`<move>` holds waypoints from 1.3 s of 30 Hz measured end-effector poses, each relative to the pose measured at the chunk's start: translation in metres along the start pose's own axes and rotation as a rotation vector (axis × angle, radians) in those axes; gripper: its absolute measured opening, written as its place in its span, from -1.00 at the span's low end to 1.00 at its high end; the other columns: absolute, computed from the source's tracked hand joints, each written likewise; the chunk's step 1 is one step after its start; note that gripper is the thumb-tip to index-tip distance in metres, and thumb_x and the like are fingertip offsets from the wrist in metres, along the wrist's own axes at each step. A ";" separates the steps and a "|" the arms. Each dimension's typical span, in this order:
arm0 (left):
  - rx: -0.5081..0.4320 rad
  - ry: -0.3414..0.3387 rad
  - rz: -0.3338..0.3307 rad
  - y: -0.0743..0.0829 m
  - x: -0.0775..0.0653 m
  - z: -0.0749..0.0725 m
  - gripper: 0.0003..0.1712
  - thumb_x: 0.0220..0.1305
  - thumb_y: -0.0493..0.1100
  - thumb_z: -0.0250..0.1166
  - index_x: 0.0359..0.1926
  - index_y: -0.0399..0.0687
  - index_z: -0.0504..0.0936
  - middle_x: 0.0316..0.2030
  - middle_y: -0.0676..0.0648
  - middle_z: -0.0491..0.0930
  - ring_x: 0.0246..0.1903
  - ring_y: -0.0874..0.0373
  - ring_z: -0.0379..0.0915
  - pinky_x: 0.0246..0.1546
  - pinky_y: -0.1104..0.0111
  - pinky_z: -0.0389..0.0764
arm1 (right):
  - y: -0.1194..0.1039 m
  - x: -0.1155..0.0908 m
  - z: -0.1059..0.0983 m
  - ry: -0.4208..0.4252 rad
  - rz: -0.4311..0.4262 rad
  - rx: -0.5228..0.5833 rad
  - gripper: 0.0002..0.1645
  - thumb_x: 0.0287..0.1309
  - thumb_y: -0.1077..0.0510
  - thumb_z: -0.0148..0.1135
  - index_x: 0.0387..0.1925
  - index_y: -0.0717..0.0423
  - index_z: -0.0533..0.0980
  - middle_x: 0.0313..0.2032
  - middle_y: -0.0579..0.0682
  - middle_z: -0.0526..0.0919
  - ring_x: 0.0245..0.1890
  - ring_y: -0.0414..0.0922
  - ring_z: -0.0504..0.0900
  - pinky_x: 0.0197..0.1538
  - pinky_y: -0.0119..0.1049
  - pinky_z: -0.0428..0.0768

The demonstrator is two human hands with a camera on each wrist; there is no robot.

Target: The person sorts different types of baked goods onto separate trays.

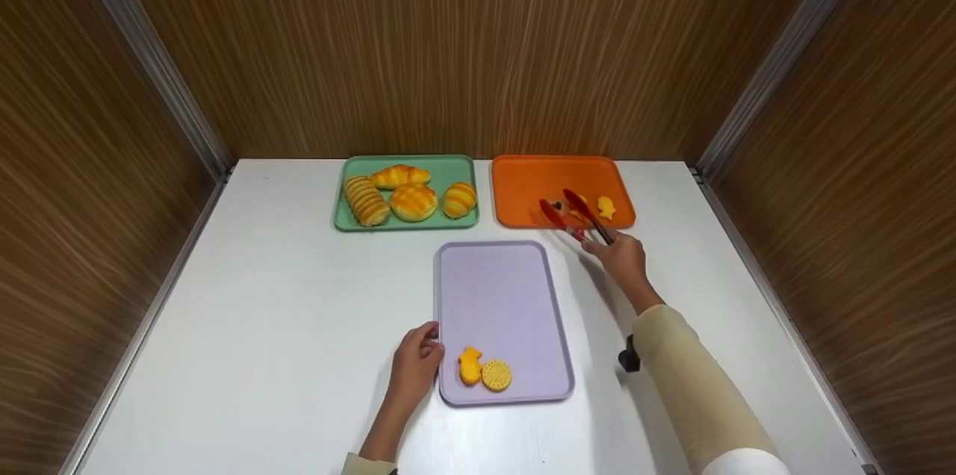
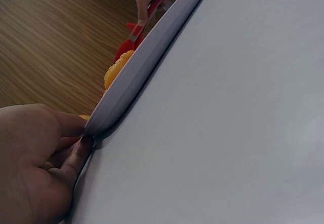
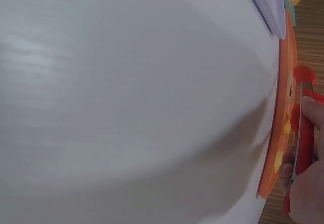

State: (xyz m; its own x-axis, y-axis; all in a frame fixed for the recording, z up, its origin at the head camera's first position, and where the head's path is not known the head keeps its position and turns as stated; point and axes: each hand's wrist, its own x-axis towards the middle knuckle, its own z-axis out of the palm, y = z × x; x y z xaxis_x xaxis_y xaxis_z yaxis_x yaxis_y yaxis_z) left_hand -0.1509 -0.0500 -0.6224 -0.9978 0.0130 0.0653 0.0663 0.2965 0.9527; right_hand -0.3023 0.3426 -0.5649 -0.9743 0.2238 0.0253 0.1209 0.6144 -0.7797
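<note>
My right hand (image 1: 626, 260) grips red-tipped tongs (image 1: 552, 213), their jaws spread over the front part of an orange tray (image 1: 523, 180). Between the tong arms a small yellow piece shows, partly hidden, with a small dark-marked piece beside the left tip. Just right of the tongs lies a yellow fish-shaped piece (image 1: 606, 207). At the lower left side of a lavender tray (image 1: 500, 296), my left hand (image 1: 414, 367) pinches the rim between thumb and fingers, as the left wrist view shows. Near that hand, the tray holds a yellow-orange fish-shaped piece (image 1: 469, 366) and a round dotted biscuit (image 1: 497, 376).
A green tray (image 1: 441, 165) at the back left carries several breads, among them a long ridged roll (image 1: 366, 201) and a round bun (image 1: 414, 202). Wood-patterned panels (image 1: 478, 49) enclose the white table (image 1: 284, 311) at the back and both sides.
</note>
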 end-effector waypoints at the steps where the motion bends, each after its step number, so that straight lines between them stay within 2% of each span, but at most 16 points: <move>1: 0.000 0.001 -0.001 0.000 0.000 0.000 -0.56 0.34 -0.33 0.21 0.22 -0.34 0.53 0.00 -0.22 0.59 -0.10 0.07 0.53 -0.08 0.38 0.62 | 0.000 0.000 0.000 -0.005 0.009 0.009 -0.26 0.23 -0.09 0.39 0.35 0.13 0.45 0.18 0.19 0.63 -0.02 0.06 0.53 0.06 -0.07 0.54; 7: -0.006 0.001 -0.007 0.001 0.000 0.000 -0.55 0.33 -0.33 0.21 0.23 -0.35 0.53 0.00 -0.23 0.59 -0.10 0.06 0.53 -0.07 0.35 0.63 | 0.001 -0.002 -0.005 -0.024 0.021 0.035 -0.23 0.24 -0.08 0.38 0.38 0.11 0.40 0.24 0.19 0.58 0.00 0.06 0.52 0.08 -0.10 0.53; 13: 0.000 -0.002 -0.019 0.001 -0.001 0.000 -0.56 0.34 -0.33 0.22 0.23 -0.34 0.53 0.00 -0.22 0.59 -0.11 0.06 0.53 -0.07 0.32 0.63 | 0.000 -0.009 -0.012 -0.042 0.003 -0.008 -0.18 0.20 -0.13 0.40 0.41 0.01 0.35 0.26 0.18 0.57 -0.11 0.05 0.50 -0.11 -0.19 0.48; 16: -0.003 -0.001 -0.019 0.001 -0.001 0.001 -0.56 0.34 -0.33 0.22 0.23 -0.33 0.53 0.00 -0.22 0.59 -0.10 0.06 0.53 -0.06 0.31 0.63 | -0.002 -0.015 -0.017 -0.067 0.006 -0.020 -0.13 0.16 -0.16 0.43 0.42 0.02 0.35 0.25 0.18 0.57 -0.12 0.05 0.50 -0.14 -0.21 0.51; 22: 0.000 0.008 -0.013 0.001 -0.001 0.001 -0.56 0.34 -0.33 0.22 0.22 -0.32 0.53 -0.01 -0.21 0.59 -0.10 0.06 0.54 -0.06 0.32 0.63 | -0.008 -0.037 -0.028 -0.124 -0.024 -0.014 -0.09 0.12 -0.15 0.46 0.42 0.11 0.36 0.34 0.17 0.47 0.14 0.07 0.51 0.07 -0.18 0.53; 30: 0.006 -0.002 -0.036 0.001 0.000 0.001 -0.53 0.33 -0.32 0.22 0.24 -0.34 0.52 0.01 -0.22 0.59 -0.09 0.06 0.54 -0.04 0.29 0.63 | -0.006 -0.069 -0.041 -0.123 -0.168 -0.101 -0.15 0.07 -0.08 0.51 0.33 0.19 0.45 0.25 0.26 0.54 0.21 0.15 0.56 0.17 0.04 0.57; 32: 0.004 -0.002 -0.038 0.001 0.000 0.001 -0.53 0.33 -0.32 0.22 0.24 -0.34 0.52 0.01 -0.22 0.59 -0.10 0.06 0.54 -0.04 0.29 0.63 | -0.006 -0.078 -0.043 -0.135 -0.191 -0.100 -0.14 0.05 -0.11 0.52 0.32 0.18 0.47 0.22 0.26 0.57 0.20 0.17 0.58 0.12 -0.01 0.61; 36: -0.001 -0.005 -0.043 0.001 0.000 0.001 -0.53 0.34 -0.32 0.22 0.25 -0.34 0.52 0.01 -0.22 0.59 -0.09 0.05 0.54 -0.03 0.28 0.63 | -0.005 -0.093 -0.048 -0.163 -0.220 -0.086 -0.15 0.01 -0.12 0.55 0.29 0.14 0.51 0.17 0.24 0.63 0.12 0.16 0.62 -0.06 -0.30 0.61; 39: 0.000 -0.007 -0.050 0.002 0.000 0.001 -0.54 0.34 -0.31 0.21 0.25 -0.33 0.52 0.02 -0.22 0.59 -0.08 0.05 0.55 -0.01 0.27 0.63 | -0.005 -0.103 -0.050 -0.188 -0.252 -0.098 -0.18 -0.01 -0.08 0.56 0.28 0.13 0.53 0.14 0.23 0.65 0.05 0.13 0.63 -0.08 -0.32 0.59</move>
State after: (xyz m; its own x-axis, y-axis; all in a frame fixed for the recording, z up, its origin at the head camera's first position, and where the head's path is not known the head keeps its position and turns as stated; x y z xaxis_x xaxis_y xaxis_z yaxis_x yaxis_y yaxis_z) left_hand -0.1511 -0.0480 -0.6206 -0.9999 0.0048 0.0157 0.0164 0.2965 0.9549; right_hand -0.1931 0.3548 -0.5324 -0.9927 -0.0825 0.0874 -0.1201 0.7044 -0.6995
